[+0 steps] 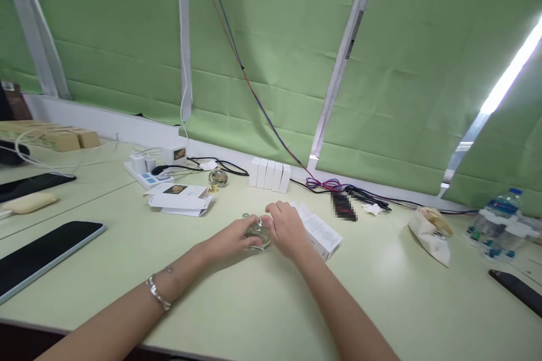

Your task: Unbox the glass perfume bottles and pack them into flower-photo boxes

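Observation:
Both my hands meet at the middle of the pale green desk (262,304). My left hand (237,238) and my right hand (287,229) together grip a small round clear glass bottle (258,233), mostly hidden between the fingers. A white printed carton (319,231) lies flat just right of my right hand, partly under it. A silver bracelet (157,293) circles my left wrist.
A second round glass bottle (218,177) stands behind flat white cartons (182,199). A row of upright white boxes (270,174), a power strip (146,176), cables (359,194), a paper bag (432,231), water bottles (497,220) and a dark tablet (40,256) lie around.

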Available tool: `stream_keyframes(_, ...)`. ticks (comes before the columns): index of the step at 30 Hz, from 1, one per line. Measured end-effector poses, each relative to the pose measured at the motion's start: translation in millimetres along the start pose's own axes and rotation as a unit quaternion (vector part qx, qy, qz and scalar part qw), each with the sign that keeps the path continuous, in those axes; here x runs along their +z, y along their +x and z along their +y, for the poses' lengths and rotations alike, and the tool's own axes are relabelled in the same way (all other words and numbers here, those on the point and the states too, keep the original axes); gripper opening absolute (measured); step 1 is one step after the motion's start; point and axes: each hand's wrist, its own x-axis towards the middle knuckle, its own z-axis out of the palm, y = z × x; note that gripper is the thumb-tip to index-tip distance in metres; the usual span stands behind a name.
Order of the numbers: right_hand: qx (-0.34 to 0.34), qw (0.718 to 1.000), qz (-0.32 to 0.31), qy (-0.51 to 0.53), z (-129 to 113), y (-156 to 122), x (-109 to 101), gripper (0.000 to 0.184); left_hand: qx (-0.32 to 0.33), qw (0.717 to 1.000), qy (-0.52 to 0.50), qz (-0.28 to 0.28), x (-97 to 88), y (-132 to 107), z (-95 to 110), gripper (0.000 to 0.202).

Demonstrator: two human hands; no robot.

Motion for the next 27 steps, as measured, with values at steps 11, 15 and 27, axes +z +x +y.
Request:
stream_keyframes(11,-0.123,0.945,-0.237,-0.192,-26.0,49.9,-28.7,0.029,0.028,0.999,-0.021,-0.008,1.0,0.7,-1.5,0.020)
stream_keyframes(15,-0.135,0.935,-0.260,-0.200,-22.4,52.4,-34.4,0.037,0.035,0.999,-0.018,-0.012,3.7,0.3,-2.6,0.020)
stream_keyframes(27,-0.178,0.934,-0.245,-0.188,-6.6,51.9,-28.1,0.037,0.050,0.998,-0.036,-0.025,3.6,1.2,-4.5,0.017)
